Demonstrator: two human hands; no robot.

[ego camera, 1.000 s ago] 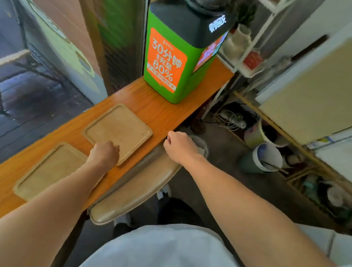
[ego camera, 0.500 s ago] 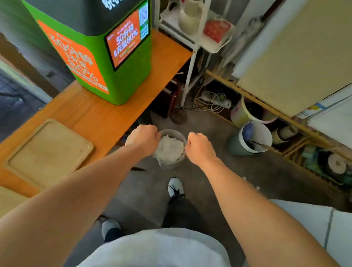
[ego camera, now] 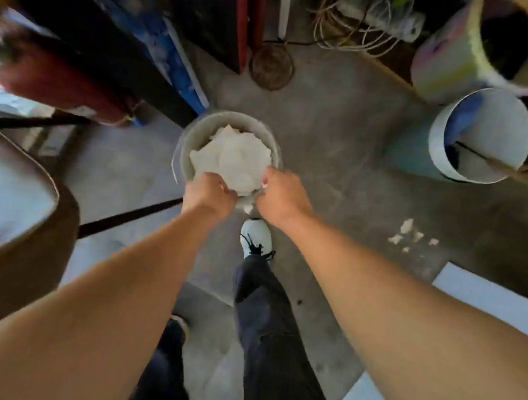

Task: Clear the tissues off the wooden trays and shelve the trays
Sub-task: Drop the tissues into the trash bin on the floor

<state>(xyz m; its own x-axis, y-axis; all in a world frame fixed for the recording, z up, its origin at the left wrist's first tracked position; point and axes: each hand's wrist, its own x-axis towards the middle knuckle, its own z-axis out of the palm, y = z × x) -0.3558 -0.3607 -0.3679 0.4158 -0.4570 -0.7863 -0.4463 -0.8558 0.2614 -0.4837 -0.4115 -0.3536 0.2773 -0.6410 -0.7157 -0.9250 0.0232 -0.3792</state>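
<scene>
Down low, left hand [ego camera: 209,193] and right hand [ego camera: 280,194] both clamped on crumpled tissues [ego camera: 232,160] over a small bin [ego camera: 185,138] on the floor [ego camera: 339,136].

Grey concrete floor [ego camera: 339,136] under tissue-filled bin [ego camera: 231,119], white scraps [ego camera: 408,233].

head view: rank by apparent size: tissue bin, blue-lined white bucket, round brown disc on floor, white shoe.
1. blue-lined white bucket, widest opening.
2. tissue bin, close behind; part of it is hidden by both hands, so the gap is unsure.
3. round brown disc and white shoe look about alike; not ranking them.
</scene>
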